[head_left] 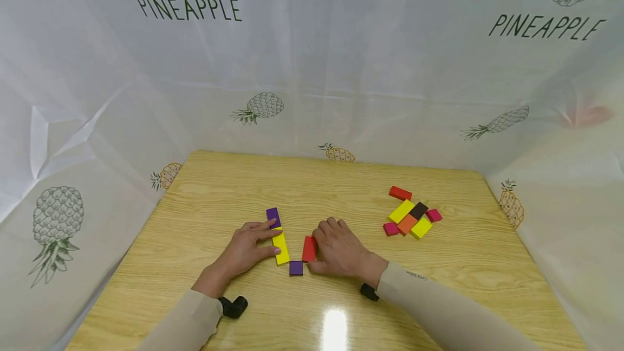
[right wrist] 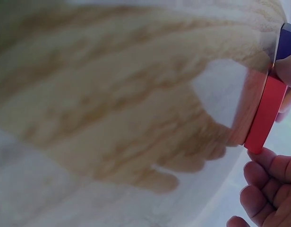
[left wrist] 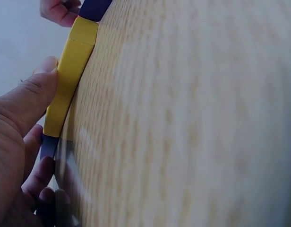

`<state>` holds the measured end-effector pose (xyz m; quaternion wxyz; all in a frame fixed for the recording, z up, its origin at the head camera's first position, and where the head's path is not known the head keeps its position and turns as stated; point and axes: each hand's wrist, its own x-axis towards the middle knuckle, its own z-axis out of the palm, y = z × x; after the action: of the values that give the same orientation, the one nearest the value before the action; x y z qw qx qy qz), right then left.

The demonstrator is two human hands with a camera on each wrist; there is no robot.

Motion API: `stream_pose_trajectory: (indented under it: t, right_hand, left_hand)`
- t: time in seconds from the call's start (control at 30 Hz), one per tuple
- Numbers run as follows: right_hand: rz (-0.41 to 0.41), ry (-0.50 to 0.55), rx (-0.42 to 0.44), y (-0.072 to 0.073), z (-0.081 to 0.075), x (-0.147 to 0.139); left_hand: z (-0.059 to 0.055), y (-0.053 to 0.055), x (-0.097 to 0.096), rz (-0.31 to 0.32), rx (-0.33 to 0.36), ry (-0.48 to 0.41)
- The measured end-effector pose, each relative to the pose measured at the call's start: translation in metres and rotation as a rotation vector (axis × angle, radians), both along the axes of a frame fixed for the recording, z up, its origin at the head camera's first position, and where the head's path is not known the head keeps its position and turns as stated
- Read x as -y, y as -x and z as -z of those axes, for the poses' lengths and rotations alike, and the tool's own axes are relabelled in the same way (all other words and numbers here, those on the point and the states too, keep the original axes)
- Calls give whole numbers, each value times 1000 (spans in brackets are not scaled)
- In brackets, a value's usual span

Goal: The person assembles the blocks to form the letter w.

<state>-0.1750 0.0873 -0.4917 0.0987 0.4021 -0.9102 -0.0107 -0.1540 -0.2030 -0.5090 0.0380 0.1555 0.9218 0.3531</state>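
A long yellow block (head_left: 280, 248) lies end to end with a purple block (head_left: 273, 215) beyond it. My left hand (head_left: 246, 248) rests against this row, its thumb on the yellow block (left wrist: 72, 75) and its fingers by the join with the far purple block (left wrist: 49, 146). Just right of the yellow block's near end lies a smaller purple block (head_left: 296, 268). My right hand (head_left: 338, 248) pinches a red block (head_left: 309, 249) at its two ends, thumb near and fingers far. In the right wrist view the red block (right wrist: 266, 113) stands beside the purple one (right wrist: 288, 40).
At the right on the wooden table (head_left: 468, 270) lies a loose group of blocks: a red one (head_left: 400, 193), a black one (head_left: 418, 210), an orange one (head_left: 407, 224), and yellow and pink ones. A white pineapple-print sheet (head_left: 312, 58) hangs around the table.
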Motion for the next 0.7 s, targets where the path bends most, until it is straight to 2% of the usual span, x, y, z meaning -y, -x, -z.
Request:
stream_pose_trajectory:
  t: [0.17,0.37,0.57,0.7]
  right_hand:
    - [-2,7,-9,-1,-1,0]
    - [25,10,40,-1,-3,-1]
    - [37,62,54,1,-6,-7]
    - [75,98,56,6,-10,-17]
  left_hand:
    - [0,0,0,1,1,0]
    - [0,0,0,1,10,0]
    - [-1,0,0,-1,23,3]
    - [-1,0,-1,-5,30,5]
